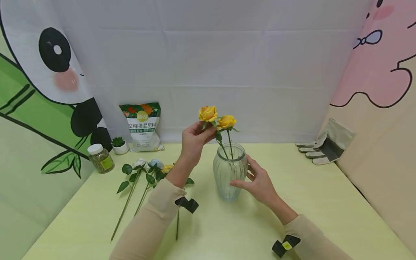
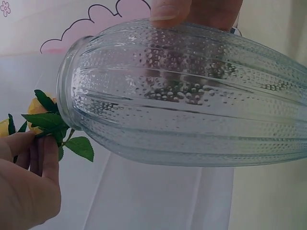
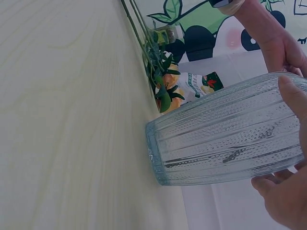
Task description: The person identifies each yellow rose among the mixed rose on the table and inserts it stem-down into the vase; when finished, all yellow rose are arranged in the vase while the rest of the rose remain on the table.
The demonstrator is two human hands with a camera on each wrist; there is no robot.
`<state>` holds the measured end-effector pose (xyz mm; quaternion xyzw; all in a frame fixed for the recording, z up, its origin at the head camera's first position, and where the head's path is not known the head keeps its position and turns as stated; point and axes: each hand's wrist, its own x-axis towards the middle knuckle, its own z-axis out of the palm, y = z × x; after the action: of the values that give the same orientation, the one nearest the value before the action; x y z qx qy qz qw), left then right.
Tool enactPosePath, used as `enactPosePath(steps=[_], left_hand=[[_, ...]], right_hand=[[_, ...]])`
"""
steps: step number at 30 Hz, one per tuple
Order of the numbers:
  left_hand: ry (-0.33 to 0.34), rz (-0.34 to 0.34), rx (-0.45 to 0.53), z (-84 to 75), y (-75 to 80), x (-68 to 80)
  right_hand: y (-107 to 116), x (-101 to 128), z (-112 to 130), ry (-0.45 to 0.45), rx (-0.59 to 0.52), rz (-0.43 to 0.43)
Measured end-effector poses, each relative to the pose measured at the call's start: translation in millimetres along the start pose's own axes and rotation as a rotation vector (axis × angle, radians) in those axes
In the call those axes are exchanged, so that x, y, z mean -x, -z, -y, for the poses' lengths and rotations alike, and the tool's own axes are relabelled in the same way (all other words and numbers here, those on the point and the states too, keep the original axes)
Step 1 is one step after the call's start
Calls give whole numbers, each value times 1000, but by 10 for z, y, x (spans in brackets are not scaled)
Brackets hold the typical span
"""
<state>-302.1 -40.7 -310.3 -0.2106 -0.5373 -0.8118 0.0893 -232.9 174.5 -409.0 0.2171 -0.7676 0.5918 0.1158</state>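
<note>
A ribbed clear glass vase (image 1: 230, 177) stands upright on the table. My right hand (image 1: 260, 182) holds its right side, thumb across the front and fingers round the far side; the right wrist view shows this hand (image 3: 285, 196) on the glass too. Two yellow roses rise above the rim, with stems inside the vase. The fingers of my left hand (image 1: 194, 142) pinch the left yellow rose (image 1: 208, 113) just under its bloom, partly hiding its upper stem. The other yellow rose (image 1: 226, 122) leans beside it, close to the fingertips.
Left of the vase lie a white rose (image 1: 140, 162), a blue rose (image 1: 156, 163) and yellow blooms (image 1: 167, 168), partly behind my left arm. Farther back are a lidded jar (image 1: 101, 159), a small potted plant (image 1: 120, 146) and a fertilizer bag (image 1: 143, 126). Gloves (image 1: 328, 142) lie at the right.
</note>
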Motion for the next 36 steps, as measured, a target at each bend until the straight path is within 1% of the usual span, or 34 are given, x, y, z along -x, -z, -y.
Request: enactPosePath(steps=[4, 7, 11, 18, 26, 33, 36], left_hand=[[41, 14, -12, -30, -17, -33], [48, 30, -21, -35, -37, -38], [56, 40, -51, -13, -50, -18], [44, 84, -141, 41, -66, 18], [34, 132, -207, 108, -75, 72], [82, 125, -225, 167, -51, 113], [88, 112, -235, 196, -30, 116]], right_hand=[[9, -9, -5, 2, 12, -4], [17, -10, -10, 11, 22, -12], [15, -5, -13, 7, 7, -6], [4, 0, -14, -11, 8, -6], [-8, -6, -10, -21, 6, -6], [-14, -2, -1, -23, -2, -8], [-12, 0, 5, -26, -8, -8]])
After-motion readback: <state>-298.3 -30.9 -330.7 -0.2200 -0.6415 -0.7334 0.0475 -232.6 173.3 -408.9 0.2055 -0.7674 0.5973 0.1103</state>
